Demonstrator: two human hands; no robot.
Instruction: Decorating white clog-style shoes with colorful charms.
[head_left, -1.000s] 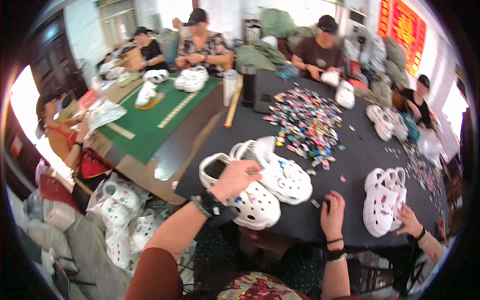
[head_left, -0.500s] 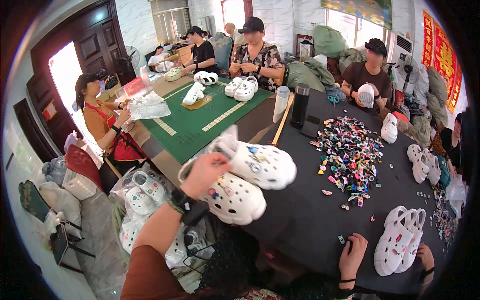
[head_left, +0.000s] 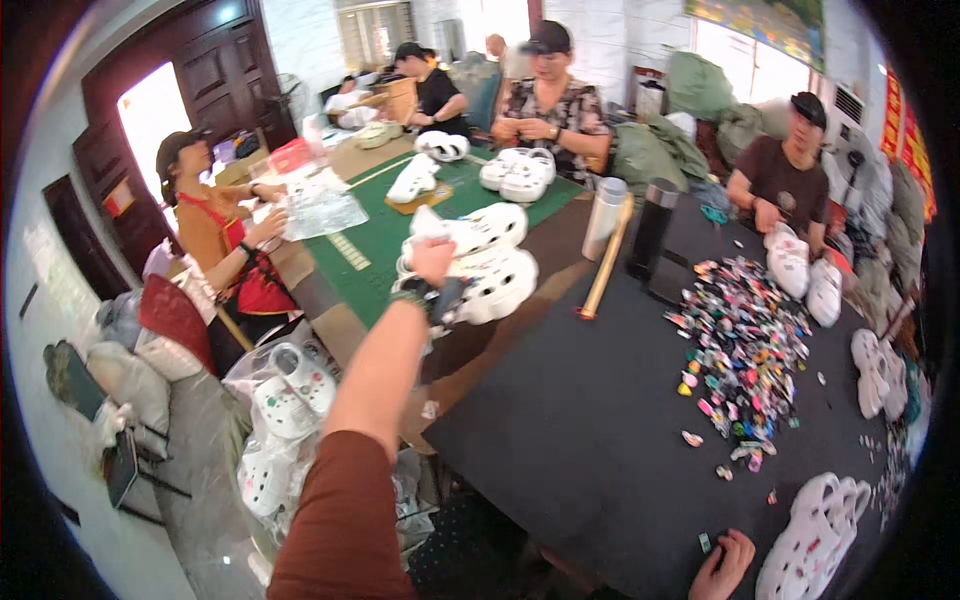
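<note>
My left hand (head_left: 432, 258) is stretched out over the table's left edge, gripping a pair of white clog shoes (head_left: 492, 262) and holding them up in the air, above where the black cloth meets the green mat (head_left: 385, 235). My right hand (head_left: 722, 566) rests at the near edge of the black table (head_left: 570, 430), fingers curled, with a tiny piece lying just beside it; whether it holds anything is unclear. A wide pile of small colourful shoe charms (head_left: 745, 345) lies on the black cloth to the right.
More white clogs (head_left: 810, 535) lie near my right hand, and others sit in a clear bag (head_left: 285, 400) on the floor at left. Two metal flasks (head_left: 652, 228) and a wooden stick (head_left: 606, 260) stand mid-table. Several seated people work around the table.
My left hand has lifted the pair of white clogs off the black cloth and carried them up and to the left. My view has swung left; my right hand stays at the near edge.
</note>
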